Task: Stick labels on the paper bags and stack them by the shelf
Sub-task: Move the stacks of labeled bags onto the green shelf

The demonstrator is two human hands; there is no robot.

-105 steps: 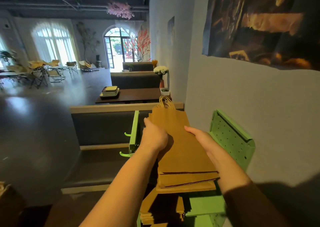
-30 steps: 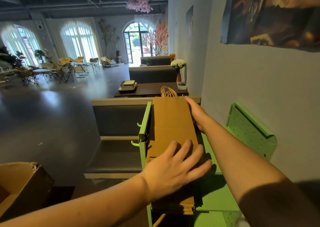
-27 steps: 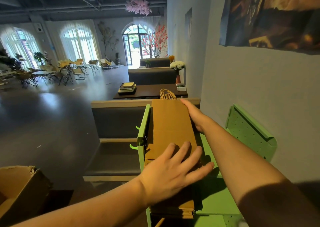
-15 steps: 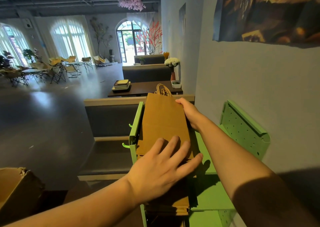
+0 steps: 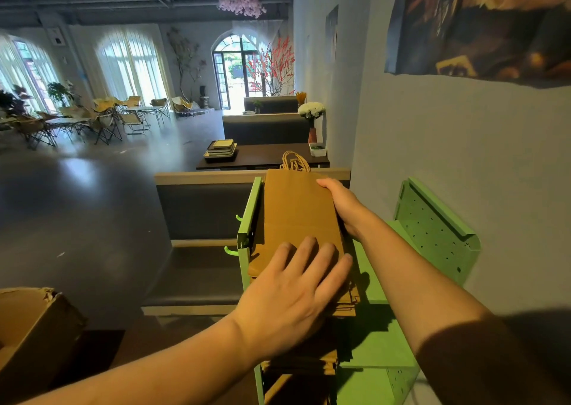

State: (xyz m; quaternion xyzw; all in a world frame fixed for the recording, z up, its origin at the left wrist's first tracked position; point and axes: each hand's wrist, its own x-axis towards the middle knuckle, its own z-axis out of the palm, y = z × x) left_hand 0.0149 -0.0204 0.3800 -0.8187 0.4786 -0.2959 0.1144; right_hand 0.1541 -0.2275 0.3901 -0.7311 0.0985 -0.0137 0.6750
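**Squaring the bags on the shelf**

We are at the stacking step. The bags lie flat on the shelf at 12 o'clock. Our left hand, flat and unclenched, presses the near end; our right hand grips the far edge at 1 o'clock. Next, we judge, comes letting go without skewing them. No label or writing shows on top.
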